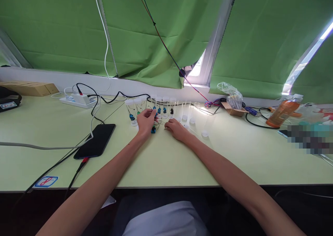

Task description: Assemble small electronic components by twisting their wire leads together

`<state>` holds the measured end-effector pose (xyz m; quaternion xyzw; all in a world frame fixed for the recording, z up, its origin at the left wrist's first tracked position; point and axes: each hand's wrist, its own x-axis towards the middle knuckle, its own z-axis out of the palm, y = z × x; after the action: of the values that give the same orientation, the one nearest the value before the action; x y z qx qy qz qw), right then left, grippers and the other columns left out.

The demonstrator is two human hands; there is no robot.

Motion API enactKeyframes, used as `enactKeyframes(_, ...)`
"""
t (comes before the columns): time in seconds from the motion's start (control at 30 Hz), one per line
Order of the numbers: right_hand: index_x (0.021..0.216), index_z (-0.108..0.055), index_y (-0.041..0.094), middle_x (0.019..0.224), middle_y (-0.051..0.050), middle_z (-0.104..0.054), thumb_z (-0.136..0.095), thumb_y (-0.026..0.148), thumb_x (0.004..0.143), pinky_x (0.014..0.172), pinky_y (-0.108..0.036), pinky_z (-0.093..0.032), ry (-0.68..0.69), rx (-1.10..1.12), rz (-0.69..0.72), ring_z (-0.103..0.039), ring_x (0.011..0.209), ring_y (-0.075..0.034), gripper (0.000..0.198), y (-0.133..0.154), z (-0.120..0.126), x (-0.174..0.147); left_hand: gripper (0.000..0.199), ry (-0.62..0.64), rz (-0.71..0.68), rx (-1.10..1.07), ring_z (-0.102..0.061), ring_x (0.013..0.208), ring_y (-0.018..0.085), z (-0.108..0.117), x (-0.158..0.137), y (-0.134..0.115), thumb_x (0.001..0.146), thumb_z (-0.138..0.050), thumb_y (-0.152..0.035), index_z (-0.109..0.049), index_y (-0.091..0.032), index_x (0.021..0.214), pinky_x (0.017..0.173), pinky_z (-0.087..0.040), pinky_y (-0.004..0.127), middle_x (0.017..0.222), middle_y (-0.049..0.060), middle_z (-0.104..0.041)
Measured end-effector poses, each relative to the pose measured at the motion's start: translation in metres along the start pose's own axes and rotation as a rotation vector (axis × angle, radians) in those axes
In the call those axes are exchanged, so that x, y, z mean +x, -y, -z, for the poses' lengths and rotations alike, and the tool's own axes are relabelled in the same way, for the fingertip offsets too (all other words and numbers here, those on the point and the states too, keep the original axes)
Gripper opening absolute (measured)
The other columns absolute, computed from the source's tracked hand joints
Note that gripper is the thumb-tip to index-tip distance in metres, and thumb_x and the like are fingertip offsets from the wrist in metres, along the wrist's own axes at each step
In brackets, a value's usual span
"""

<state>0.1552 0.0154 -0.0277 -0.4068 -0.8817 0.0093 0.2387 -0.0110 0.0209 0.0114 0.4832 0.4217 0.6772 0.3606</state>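
My left hand (145,122) is closed in a pinch on a small blue part (155,113), its exact kind too small to make out. My right hand (175,128) rests low over the table, fingers curled with the tips together; what they hold, if anything, cannot be seen. Between the hands lie thin, pale wire-like pieces (161,122) and a small dark blue and green part (153,129). Behind the hands stands a row of clear tubes, several with small coloured parts on thin stems, such as the tube with a blue part (132,117) at the left.
Several clear tubes (204,133) stand to the right of my right hand. A black phone (95,141) with cables lies on the left, near a white power strip (78,100). To the right are a small cardboard box (234,109) and a tilted orange bottle (283,112).
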Motion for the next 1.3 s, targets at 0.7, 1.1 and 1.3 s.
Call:
enactKeyframes(0.7, 0.087, -0.056, 0.017, 0.089, -0.006, -0.053, -0.051, 0.014, 0.094, 0.077, -0.03, -0.039, -0.042, 0.0, 0.04, -0.047, 0.086, -0.02, 0.009, -0.0009, -0.0007, 0.0012, 0.021, 0.096, 0.024, 0.0, -0.056, 0.049, 0.013, -0.0003, -0.0006, 0.0056, 0.07, -0.073, -0.034, -0.063, -0.015, 0.071, 0.049, -0.048, 0.027, 0.065, 0.005, -0.065)
enactKeyframes(1.1, 0.089, -0.056, 0.017, 0.09, -0.007, -0.054, -0.055, 0.025, 0.094, 0.08, -0.034, -0.04, -0.021, -0.05, 0.037, -0.048, 0.087, -0.02, 0.009, -0.0003, -0.0004, 0.0016, 0.021, 0.18, 0.049, 0.035, -0.056, 0.05, 0.012, -0.0018, -0.0056, 0.004, 0.07, -0.073, -0.034, -0.065, -0.014, 0.073, 0.05, -0.049, 0.027, 0.068, 0.006, -0.068)
enactKeyframes(1.3, 0.091, -0.055, 0.017, 0.092, -0.007, -0.053, -0.051, 0.022, 0.096, 0.082, -0.034, -0.041, -0.074, -0.015, 0.042, -0.047, 0.089, -0.021, 0.008, -0.0007, -0.002, 0.0009, 0.022, 0.231, 0.074, 0.054, -0.057, 0.05, 0.014, -0.0019, -0.0054, 0.0067, 0.069, -0.074, -0.035, -0.065, -0.015, 0.07, 0.05, -0.05, 0.027, 0.064, 0.006, -0.066)
